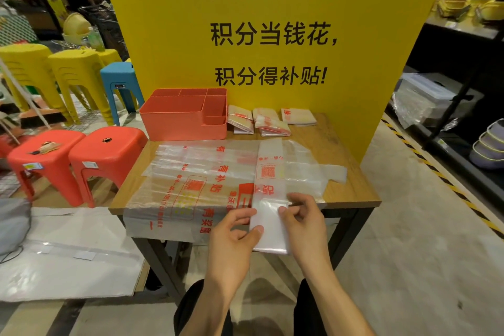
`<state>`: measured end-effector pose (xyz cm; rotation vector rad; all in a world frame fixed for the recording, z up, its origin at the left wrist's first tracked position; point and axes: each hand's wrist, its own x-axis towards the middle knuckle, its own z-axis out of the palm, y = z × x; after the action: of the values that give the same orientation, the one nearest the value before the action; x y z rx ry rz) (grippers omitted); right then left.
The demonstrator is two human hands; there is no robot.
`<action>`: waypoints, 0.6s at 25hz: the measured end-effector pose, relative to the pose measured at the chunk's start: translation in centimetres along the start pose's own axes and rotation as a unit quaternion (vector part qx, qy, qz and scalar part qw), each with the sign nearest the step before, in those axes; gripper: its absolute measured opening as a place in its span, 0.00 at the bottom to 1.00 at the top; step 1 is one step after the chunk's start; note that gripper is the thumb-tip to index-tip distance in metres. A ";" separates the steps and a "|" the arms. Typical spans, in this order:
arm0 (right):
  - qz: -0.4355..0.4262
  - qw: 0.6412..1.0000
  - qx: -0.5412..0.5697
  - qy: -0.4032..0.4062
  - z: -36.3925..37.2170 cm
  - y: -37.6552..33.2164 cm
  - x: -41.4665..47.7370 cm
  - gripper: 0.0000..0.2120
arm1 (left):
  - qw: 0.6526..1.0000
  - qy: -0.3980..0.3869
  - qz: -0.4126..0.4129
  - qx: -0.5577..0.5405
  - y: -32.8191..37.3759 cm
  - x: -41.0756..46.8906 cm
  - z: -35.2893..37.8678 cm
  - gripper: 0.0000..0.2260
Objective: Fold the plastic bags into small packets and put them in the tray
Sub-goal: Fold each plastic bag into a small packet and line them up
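Hands (234,229) (302,218) pinching bag (270,226), wooden table (351,188), shop floor (409,240)

Thin film on wood grain

The folded bag (269,172) pinched in my left hand (234,229) and right hand (304,217) is thin, glossy, translucent plastic film with red print, like the flat bags (185,180) under it; the table (350,191) top looks like matt wood grain; the tray (174,120) at its far left corner is smooth, matt coral plastic.
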<state>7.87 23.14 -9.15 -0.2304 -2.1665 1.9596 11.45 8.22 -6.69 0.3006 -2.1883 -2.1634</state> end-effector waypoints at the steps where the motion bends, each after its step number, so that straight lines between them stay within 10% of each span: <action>1: -0.001 1.000 0.004 0.002 0.1 0.1 0.0 0.14 | 1.000 0.001 -0.001 -0.001 -0.1 0.0 0.0 0.14; 6: -0.101 0.990 -0.097 -0.019 -0.9 -0.1 -0.6 0.17 | 1.000 0.004 -0.008 -0.022 -0.5 -0.1 -0.4 0.16; 11: -0.380 0.843 -0.371 -0.084 -3.1 0.5 1.1 0.26 | 0.997 0.009 -0.006 -0.076 0.8 0.0 -0.8 0.14; 15: -0.388 0.870 -0.288 -0.098 -2.9 0.2 2.5 0.17 | 0.995 -0.013 -0.028 -0.093 2.1 0.8 -1.4 0.08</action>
<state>6.21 26.58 -8.90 0.6845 -2.3673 0.9058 10.67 6.66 -4.69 0.3288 -1.9937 -2.3935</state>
